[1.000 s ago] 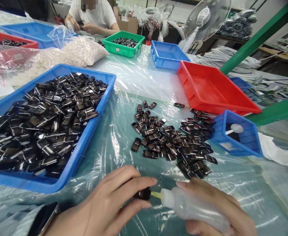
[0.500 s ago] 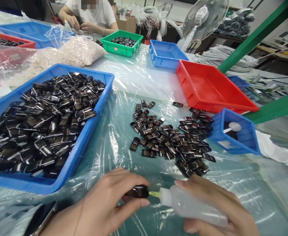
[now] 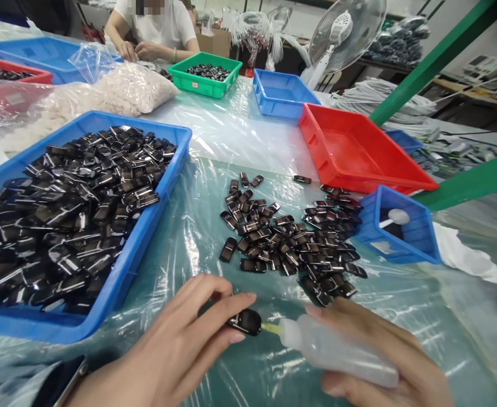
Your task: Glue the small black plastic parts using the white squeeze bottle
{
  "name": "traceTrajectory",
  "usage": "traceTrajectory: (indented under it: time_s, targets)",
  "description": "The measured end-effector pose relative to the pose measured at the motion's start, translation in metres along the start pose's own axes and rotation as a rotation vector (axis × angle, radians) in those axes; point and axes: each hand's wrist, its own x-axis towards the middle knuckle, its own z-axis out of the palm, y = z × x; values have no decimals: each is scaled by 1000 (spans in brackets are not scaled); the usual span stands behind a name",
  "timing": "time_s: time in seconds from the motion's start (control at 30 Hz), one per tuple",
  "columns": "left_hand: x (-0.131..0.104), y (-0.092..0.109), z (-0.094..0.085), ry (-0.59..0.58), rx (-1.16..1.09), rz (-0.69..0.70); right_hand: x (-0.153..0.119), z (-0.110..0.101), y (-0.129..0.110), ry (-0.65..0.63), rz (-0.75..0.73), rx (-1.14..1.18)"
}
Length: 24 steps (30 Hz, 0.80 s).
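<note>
Between the fingers of my left hand (image 3: 184, 333) is a small glossy black plastic casing (image 3: 247, 321), its rounded end sticking out to the right. My right hand (image 3: 384, 345) is wrapped around a translucent white squeeze bottle (image 3: 337, 350) lying nearly level. The yellowish needle tip (image 3: 270, 328) of the bottle points left and meets, or almost meets, the casing's rounded end. Just beyond my hands, a loose pile of similar black casings (image 3: 291, 243) lies on the plastic-covered table (image 3: 176, 249).
A blue tray (image 3: 147, 237) heaped with black casings stands at left. To the right are a red tray (image 3: 358, 152) and a small blue bin (image 3: 405, 237) holding a white spoon (image 3: 396, 217). A green tray (image 3: 206, 85) stands farther back, near a seated person (image 3: 159, 34). A green post (image 3: 435, 68) slants at right.
My left hand's fingers have shifted on the casing, and more of its rounded end shows. The bottle remains in my right hand with its tip at the casing. The view has shifted slightly.
</note>
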Motion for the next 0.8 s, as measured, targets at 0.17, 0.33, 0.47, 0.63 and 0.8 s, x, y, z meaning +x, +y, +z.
traceTrajectory:
  time_s: [0.17,0.33,0.47,0.63,0.8]
  targets:
    - [0,0,-1,30,-14,74,0,-1,1,-11,-1,69]
    - [0,1,-2,14,-41,45,1,-1,4,-30,-13,80]
    - [0,2,-1,32,-46,46,0,-2,6,-56,-32,77]
    - [-1,3,0,47,-52,22,-2,-3,7,-58,-36,52]
    - [-1,4,0,63,-39,7,-1,1,4,0,20,59]
